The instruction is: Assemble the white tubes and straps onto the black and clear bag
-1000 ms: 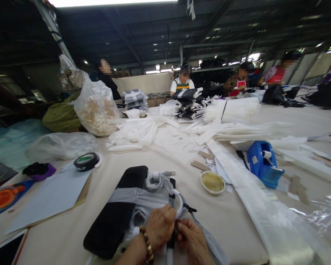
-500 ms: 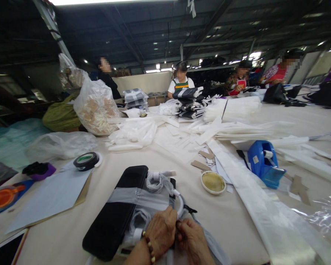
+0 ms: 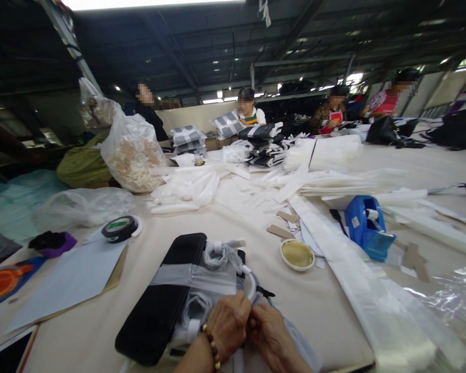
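A long black padded piece (image 3: 163, 295) lies on the table in front of me, with a grey band (image 3: 194, 277) across it. Beside it are a coiled white cord (image 3: 218, 255) and a second coil (image 3: 197, 306). A bent white tube (image 3: 251, 284) runs down the bundle's right side to my fingers. My left hand (image 3: 228, 321), with a beaded bracelet, is closed at the lower end of this tube. Close against it, my right hand (image 3: 270, 331) pinches at the same spot. The fingers hide what they grip. Grey sheer material (image 3: 299, 336) spreads out under my right hand.
A round yellowish tin (image 3: 297, 255) and a blue tape dispenser (image 3: 367, 228) stand to the right, by long white strips (image 3: 345, 280). Black tape (image 3: 119, 228), paper (image 3: 70, 280) and a phone (image 3: 10, 352) lie left. Several people work across the table.
My hands stay at the same spot, with the right fingers pressed slightly closer to the left. Across the table, a grey-and-white packet now shows raised beside a co-worker. The view has shifted slightly.
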The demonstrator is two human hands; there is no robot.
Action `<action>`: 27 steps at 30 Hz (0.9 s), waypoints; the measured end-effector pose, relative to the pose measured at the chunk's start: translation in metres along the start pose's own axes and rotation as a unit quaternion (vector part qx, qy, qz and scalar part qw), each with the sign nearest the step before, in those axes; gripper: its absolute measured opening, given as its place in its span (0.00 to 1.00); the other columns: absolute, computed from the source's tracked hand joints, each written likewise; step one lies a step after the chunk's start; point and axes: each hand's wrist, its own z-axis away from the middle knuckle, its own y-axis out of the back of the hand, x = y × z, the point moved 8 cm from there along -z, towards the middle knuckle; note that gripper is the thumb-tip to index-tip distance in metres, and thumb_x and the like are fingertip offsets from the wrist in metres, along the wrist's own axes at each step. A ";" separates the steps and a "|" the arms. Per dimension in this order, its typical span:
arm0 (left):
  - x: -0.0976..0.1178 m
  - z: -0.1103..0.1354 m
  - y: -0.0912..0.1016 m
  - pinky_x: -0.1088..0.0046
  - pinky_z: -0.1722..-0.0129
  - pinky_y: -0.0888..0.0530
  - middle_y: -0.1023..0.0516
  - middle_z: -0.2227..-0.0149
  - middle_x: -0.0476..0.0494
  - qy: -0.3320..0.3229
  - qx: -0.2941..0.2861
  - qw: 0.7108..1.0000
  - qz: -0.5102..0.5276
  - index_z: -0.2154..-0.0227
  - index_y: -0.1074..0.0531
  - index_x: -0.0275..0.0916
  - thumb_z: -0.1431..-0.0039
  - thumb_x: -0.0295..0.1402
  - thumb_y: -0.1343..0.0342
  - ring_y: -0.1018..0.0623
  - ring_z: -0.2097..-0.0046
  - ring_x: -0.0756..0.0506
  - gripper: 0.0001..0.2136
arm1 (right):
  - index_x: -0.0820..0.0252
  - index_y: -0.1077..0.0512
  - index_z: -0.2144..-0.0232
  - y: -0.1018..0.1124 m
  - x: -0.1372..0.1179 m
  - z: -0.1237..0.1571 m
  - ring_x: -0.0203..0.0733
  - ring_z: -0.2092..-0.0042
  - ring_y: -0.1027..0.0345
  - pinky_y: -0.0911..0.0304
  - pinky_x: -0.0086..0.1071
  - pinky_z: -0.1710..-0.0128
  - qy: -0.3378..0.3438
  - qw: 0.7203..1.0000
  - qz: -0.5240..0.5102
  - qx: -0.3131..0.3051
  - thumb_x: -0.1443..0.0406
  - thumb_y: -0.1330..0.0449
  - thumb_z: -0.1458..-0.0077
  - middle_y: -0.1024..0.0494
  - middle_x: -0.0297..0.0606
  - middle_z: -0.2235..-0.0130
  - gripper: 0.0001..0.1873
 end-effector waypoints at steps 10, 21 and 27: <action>-0.006 0.012 0.008 0.78 0.65 0.34 0.29 0.65 0.46 -0.015 0.065 0.996 0.060 0.70 0.32 0.37 0.54 0.19 0.52 0.28 0.63 0.49 0.10 | 0.66 0.35 0.86 -0.003 -0.009 0.005 0.26 0.82 0.42 0.47 0.19 0.82 -0.095 0.992 -0.052 -0.058 0.72 0.46 0.76 0.34 0.31 0.84 0.05; -0.010 0.006 0.006 0.79 0.67 0.35 0.28 0.65 0.46 -0.004 0.047 0.997 0.067 0.69 0.31 0.38 0.46 0.21 0.54 0.27 0.65 0.50 0.09 | 0.68 0.33 0.84 0.005 -0.010 0.007 0.22 0.85 0.53 0.63 0.19 0.86 -0.110 0.993 -0.011 -0.050 0.71 0.46 0.76 0.38 0.27 0.86 0.07; -0.008 0.008 0.008 0.77 0.66 0.35 0.28 0.66 0.44 0.020 0.061 0.997 0.038 0.70 0.32 0.37 0.46 0.19 0.58 0.28 0.65 0.48 0.11 | 0.68 0.32 0.83 0.005 -0.010 0.005 0.23 0.84 0.54 0.62 0.20 0.84 -0.090 0.994 -0.004 -0.062 0.69 0.45 0.77 0.37 0.27 0.85 0.10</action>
